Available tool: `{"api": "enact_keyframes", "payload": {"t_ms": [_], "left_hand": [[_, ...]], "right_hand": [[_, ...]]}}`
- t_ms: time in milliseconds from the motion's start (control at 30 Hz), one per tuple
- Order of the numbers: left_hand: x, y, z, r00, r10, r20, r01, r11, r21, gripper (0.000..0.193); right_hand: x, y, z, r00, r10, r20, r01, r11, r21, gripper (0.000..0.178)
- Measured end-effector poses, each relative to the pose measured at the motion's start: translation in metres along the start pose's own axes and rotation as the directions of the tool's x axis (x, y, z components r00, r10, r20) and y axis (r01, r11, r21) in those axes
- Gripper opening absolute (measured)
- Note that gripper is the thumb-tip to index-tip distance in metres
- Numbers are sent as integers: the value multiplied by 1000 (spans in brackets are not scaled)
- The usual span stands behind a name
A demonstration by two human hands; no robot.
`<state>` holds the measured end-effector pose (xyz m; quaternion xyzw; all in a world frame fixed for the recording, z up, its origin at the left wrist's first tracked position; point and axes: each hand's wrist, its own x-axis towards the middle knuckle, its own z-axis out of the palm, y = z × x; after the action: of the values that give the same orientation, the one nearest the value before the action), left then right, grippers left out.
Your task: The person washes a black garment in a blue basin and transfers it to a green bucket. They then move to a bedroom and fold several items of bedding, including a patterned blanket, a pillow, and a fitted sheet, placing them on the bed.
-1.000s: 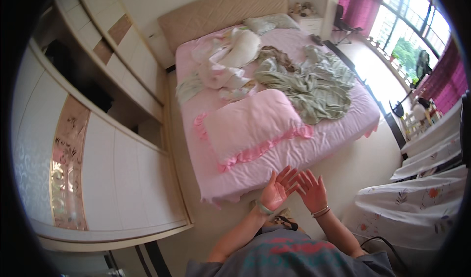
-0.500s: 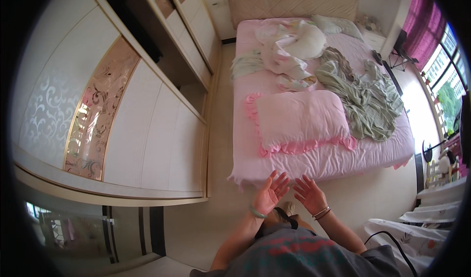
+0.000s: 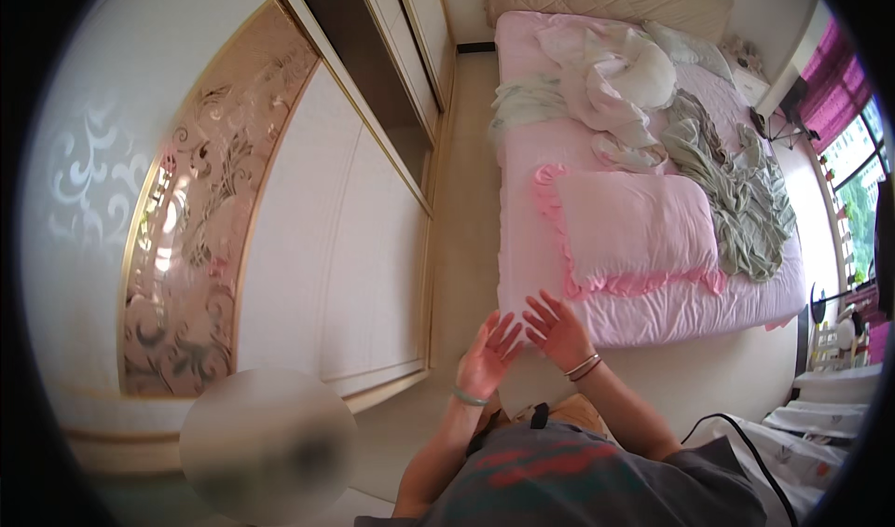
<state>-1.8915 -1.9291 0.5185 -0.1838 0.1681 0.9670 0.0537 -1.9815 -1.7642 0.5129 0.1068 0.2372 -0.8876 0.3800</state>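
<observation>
My left hand (image 3: pixel 488 354) is raised in front of my body, palm up with the fingers spread, and holds nothing. A green bangle circles that wrist. Beside it, my right hand (image 3: pixel 559 332) is also open and bare, fingers stretched out, with thin bands on the wrist. Both hands hover near the foot of a bed (image 3: pixel 527 275) with a pink sheet. Closest to them on the bed lies a pink pillow (image 3: pixel 639 224) with a ruffled edge. Behind it are a crumpled white-and-pink quilt (image 3: pixel 606 89) and a rumpled grey-green cloth (image 3: pixel 736 191).
A tall white wardrobe (image 3: pixel 326 256) with a rose-gold patterned panel (image 3: pixel 219 219) stands on the left, one section open and dark inside. A strip of floor (image 3: pixel 463 173) runs between it and the bed. A black cable (image 3: pixel 746 438) curves past white fabric at lower right.
My view has turned and moved left, closer to the wardrobe, so the bed sits further right. Both hands have stayed open and raised, shifting slightly left and closer together.
</observation>
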Motion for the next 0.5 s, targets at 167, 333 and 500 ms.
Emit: {"api": "enact_keyframes", "payload": {"t_ms": [167, 333, 500], "left_hand": [[-15, 118, -37, 982, 166, -94, -148, 973, 179, 39], [5, 177, -29, 977, 195, -82, -182, 972, 151, 44], [48, 211, -21, 981, 182, -70, -170, 974, 152, 46]], "right_hand": [[55, 67, 61, 989, 148, -10, -148, 988, -46, 44], [106, 86, 99, 980, 190, -57, -197, 970, -145, 43], [171, 71, 120, 989, 146, -34, -150, 978, -146, 42]]}}
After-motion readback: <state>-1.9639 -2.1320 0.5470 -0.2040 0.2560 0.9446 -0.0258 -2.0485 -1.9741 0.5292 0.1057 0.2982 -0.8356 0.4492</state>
